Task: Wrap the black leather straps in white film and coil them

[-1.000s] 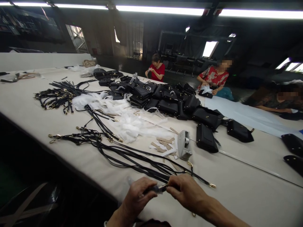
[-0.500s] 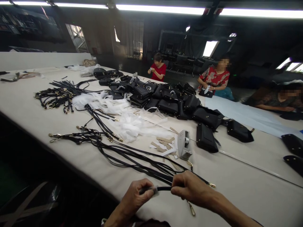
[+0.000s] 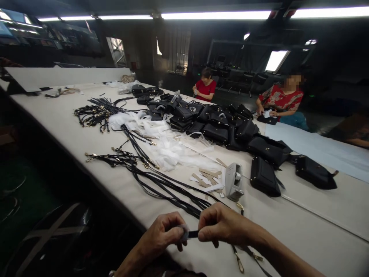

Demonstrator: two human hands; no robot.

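Note:
Close to the table's front edge, my left hand (image 3: 164, 232) is closed in a pinch on a black strap (image 3: 193, 234) where a small piece of whitish translucent wrapping (image 3: 184, 232) goes around it. A short way to the right, my right hand (image 3: 220, 227) grips the same strap, leaving a short bare length between the hands. Below the right hand hangs a gold clasp (image 3: 240, 264); I cannot tell which strap it belongs to. Just beyond my hands lies a bundle of black straps (image 3: 170, 192) with gold clasps at the far left end.
A grey tape dispenser (image 3: 234, 181) stands beyond my right hand, beside paper and card strips (image 3: 209, 179). White soft wrapping (image 3: 170, 150), more straps (image 3: 95, 111) and a heap of black bags (image 3: 216, 130) cover the table's middle. Two people (image 3: 205, 86) in red (image 3: 284, 98) work across the table.
The hands have drawn closer together, shortening the bare strap between them. The wrapping now looks more bunched at my left fingers. The head view has turned left.

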